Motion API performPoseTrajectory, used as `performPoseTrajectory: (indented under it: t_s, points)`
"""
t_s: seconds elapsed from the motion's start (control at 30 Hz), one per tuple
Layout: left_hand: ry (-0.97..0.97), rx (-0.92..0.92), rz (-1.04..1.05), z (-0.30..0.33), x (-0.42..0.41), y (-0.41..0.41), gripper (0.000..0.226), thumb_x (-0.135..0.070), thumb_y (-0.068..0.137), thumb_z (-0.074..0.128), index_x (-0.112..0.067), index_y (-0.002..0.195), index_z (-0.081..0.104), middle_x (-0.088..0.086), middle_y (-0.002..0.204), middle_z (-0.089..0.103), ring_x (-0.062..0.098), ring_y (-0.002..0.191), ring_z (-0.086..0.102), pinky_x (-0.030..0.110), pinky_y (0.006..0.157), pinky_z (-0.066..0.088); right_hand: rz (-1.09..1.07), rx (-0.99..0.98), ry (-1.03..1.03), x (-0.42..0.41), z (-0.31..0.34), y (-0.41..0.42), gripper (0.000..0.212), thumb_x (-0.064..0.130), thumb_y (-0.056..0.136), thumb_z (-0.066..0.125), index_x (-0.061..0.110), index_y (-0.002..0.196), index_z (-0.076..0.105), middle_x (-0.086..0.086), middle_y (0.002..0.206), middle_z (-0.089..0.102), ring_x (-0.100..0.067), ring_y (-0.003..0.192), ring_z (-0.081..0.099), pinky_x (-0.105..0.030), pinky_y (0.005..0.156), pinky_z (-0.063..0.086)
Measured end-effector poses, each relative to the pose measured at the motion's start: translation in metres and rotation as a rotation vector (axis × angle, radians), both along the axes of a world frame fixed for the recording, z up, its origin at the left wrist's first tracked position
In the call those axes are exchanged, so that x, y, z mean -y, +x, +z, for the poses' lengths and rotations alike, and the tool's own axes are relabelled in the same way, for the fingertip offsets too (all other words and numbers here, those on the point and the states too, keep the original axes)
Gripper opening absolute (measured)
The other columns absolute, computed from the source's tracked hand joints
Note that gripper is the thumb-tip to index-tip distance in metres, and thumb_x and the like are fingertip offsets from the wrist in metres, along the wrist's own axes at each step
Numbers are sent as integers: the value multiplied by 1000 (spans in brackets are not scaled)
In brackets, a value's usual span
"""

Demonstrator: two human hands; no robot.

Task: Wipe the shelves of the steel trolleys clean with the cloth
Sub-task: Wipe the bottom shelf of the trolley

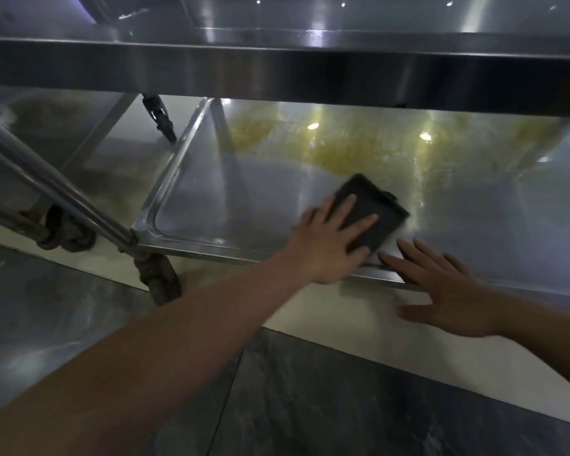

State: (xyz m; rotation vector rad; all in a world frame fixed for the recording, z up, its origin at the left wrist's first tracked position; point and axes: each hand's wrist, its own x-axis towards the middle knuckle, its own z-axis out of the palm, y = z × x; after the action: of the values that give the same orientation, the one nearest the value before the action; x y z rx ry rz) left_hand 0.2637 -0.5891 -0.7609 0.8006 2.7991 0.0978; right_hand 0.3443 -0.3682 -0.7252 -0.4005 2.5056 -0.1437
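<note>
on the lower shelf (277, 205), near its front rim: left hand (329, 241) lies flat on the cloth (372, 209), fingers straight and spread, pressing it to the steel rather than gripping. cloth is dark, folded to a rectangle, long axis running from the front rim toward the back of the shelf and a little rightward. right hand (441, 284) is just right of the cloth, fingers straight and apart, holding nothing; fingertips reach over the front rim, palm off the shelf.

beyond the cloth, toward the back of the shelf, a yellowish smear (343, 143) spreads wide across the steel. it lies straight ahead of the left hand, along the cloth's long axis, so a forward push looks like the coming stroke. left hand is nearer and already loaded.

upper shelf (277, 64) overhangs the lower shelf, so reach to the back is low and cramped. left of the lower shelf: a slanting steel tube (63, 192), a rusty caster (158, 278) below the corner, another trolley shelf (63, 126), also stained. below the rim, dark floor tiles (293, 406).
</note>
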Motion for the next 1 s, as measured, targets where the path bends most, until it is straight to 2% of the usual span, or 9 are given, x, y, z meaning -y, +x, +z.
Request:
performPoseTrajectory:
  t_s: [0.1,0.2,0.43,0.57,0.67,0.8,0.9,0.97,1.0]
  points:
    - [50,-17,-15,4,6,14,60,-59,98,19,-45,155,6,0,167,-5,28,151,-5,48,119,5,12,-24,24,0,-1,2,88,61,93,46,47,146,-23,5,158,-31,-12,144,-28,-41,119,-7]
    - [29,-63,86,3,54,-2,60,-56,100,23,-43,155,4,1,166,-6,25,151,-2,48,119,10,27,-42,25,-1,-2,3,86,60,93,47,49,147,-20,8,157,-33,-12,144,-30,-42,120,-6]
    - [-34,-68,845,4,225,-31,67,-60,96,24,-39,156,4,7,166,-6,34,151,-2,53,121,3,13,-67,-10,-1,-9,3,89,60,92,48,54,143,-24,10,155,-35,-11,142,-33,-42,119,-9]
    - [-54,-29,970,1,217,-30,69,-63,95,20,-41,156,-2,6,165,-14,36,151,-8,53,121,-2,6,-84,1,2,-16,5,94,64,89,49,56,138,-31,11,153,-39,-12,141,-36,-43,117,-11]
    - [-11,-6,868,1,173,-18,69,-64,95,21,-41,155,-6,4,165,-15,35,151,-9,52,120,0,-5,-103,10,5,-16,8,98,63,88,52,55,136,-33,10,152,-40,-14,140,-37,-44,117,-12]
    - [46,19,448,-5,78,25,71,-71,88,8,-46,151,-13,1,164,-20,33,150,-11,50,119,-2,22,-44,-19,1,-6,5,95,61,88,54,52,144,-23,9,156,-32,-14,144,-29,-46,118,-7]
    - [88,23,139,-2,25,51,71,-75,83,2,-51,150,-8,-6,165,-17,25,150,-12,47,119,-1,-108,18,-200,-8,10,-6,75,47,92,59,39,154,17,9,163,1,-16,151,3,-44,122,9]
    - [97,-41,72,0,19,55,71,-73,86,5,-50,152,2,-6,166,-8,25,151,-7,45,120,3,-321,-31,-407,-15,22,-11,52,30,89,70,17,137,56,-6,150,41,-25,136,42,-46,114,32]
    - [107,-82,64,1,20,56,70,-72,87,6,-48,154,7,-5,166,-4,25,151,-3,44,120,6,-374,-100,-424,-22,24,-12,37,24,86,74,9,119,68,-12,130,59,-28,118,56,-46,104,41]
